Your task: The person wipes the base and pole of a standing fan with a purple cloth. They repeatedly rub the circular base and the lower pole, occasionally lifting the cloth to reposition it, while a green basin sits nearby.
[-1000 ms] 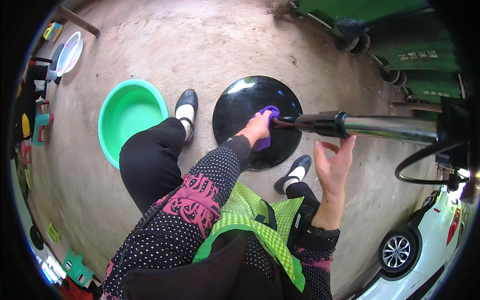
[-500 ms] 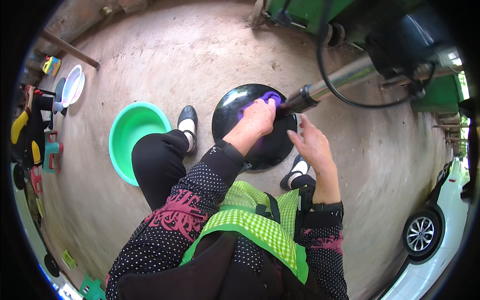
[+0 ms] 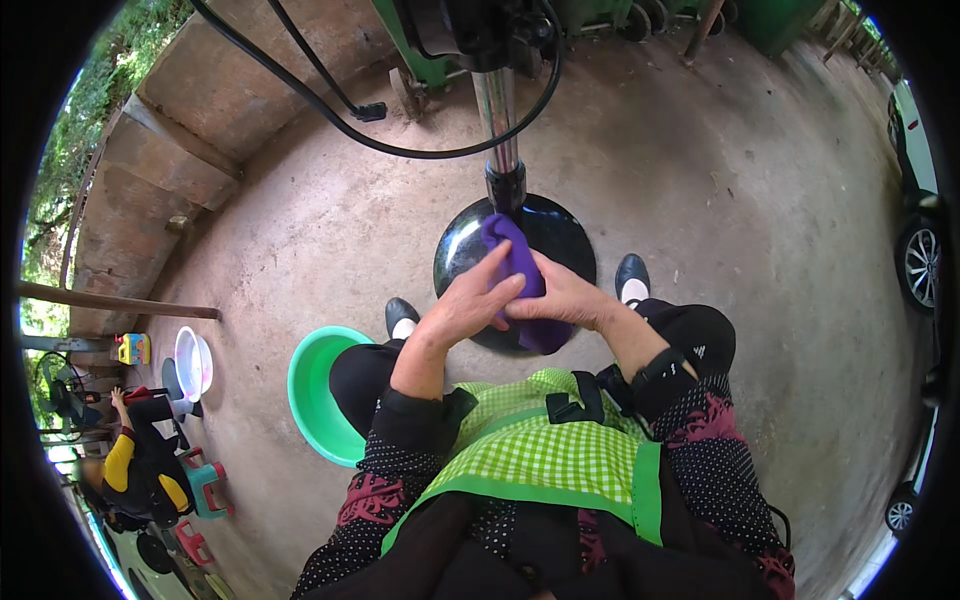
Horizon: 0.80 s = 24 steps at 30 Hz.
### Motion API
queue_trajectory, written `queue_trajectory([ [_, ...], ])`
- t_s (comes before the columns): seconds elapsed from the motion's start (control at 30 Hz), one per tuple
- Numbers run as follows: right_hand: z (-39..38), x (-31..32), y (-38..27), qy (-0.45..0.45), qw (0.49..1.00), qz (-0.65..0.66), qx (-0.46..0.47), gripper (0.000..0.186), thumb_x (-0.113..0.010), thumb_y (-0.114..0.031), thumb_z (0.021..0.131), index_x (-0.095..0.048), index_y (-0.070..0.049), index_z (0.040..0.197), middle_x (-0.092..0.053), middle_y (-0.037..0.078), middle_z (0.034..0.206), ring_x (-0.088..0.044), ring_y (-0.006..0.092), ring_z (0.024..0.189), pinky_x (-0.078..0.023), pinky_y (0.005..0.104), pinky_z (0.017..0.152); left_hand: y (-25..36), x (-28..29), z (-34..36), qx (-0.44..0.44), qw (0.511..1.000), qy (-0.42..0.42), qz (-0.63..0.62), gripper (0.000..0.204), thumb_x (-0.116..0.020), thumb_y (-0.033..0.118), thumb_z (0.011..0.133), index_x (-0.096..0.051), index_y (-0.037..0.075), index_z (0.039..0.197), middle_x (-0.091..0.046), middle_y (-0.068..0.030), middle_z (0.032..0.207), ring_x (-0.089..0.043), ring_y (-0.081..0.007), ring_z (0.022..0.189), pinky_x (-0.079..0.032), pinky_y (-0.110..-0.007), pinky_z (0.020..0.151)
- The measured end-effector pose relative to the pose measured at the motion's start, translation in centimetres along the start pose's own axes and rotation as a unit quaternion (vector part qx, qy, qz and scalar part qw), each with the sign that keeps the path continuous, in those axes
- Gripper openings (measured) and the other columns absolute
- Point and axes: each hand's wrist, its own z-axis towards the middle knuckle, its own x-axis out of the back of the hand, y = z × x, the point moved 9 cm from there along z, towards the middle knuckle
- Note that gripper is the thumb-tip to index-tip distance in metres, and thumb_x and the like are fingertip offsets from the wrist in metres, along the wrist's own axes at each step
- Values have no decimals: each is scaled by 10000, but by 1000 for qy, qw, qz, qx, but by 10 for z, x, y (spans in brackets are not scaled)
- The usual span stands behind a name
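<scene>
Both hands meet over black round fan base. Left hand and right hand clasp purple cloth between them. Chrome pole rises beyond. Green basin at left.

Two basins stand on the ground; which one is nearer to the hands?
The green basin, beside the person's left knee. The white basin lies farther left, near the small stools.

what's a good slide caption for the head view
Both hands, left hand and right hand, hold a purple cloth over a stand's round black base.
</scene>
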Motion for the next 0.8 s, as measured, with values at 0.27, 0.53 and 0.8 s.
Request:
queue_trajectory([
  [0.27, -32, 37, 21, 267, 940, 214, -6, 523, -727, -142, 895, -514, -49, 1363, -631, 63, 1214, -622, 159, 1063, -509, 318, 957, 24, 38, 15, -52, 992, 78, 82, 504, -612, 261, 985, -493, 77, 1439, -648, -148, 1171, -679, -216, 895, -563, -319, 745],
  [0.53, -26, 90, -115, 320, 929, 110, 149, 428, -530, -95, 983, -502, -31, 1405, -631, 30, 1212, -589, 123, 1099, -448, 278, 991, 52, 48, 57, -183, 972, 133, 66, 661, -646, 164, 922, -355, 97, 1512, -584, -211, 1344, -591, -305, 1225, -463, -383, 1021],
  [0.8, 48, 52, -168, 79, 956, 169, 225, 407, -488, -162, 1009, -480, -45, 1399, -574, 8, 1285, -532, 93, 1150, -399, 276, 1045, 58, 54, 56, -191, 953, 164, 166, 581, -646, 134, 892, -398, -2, 1399, -618, -293, 1162, -605, -449, 1092, -500, -468, 919],
])
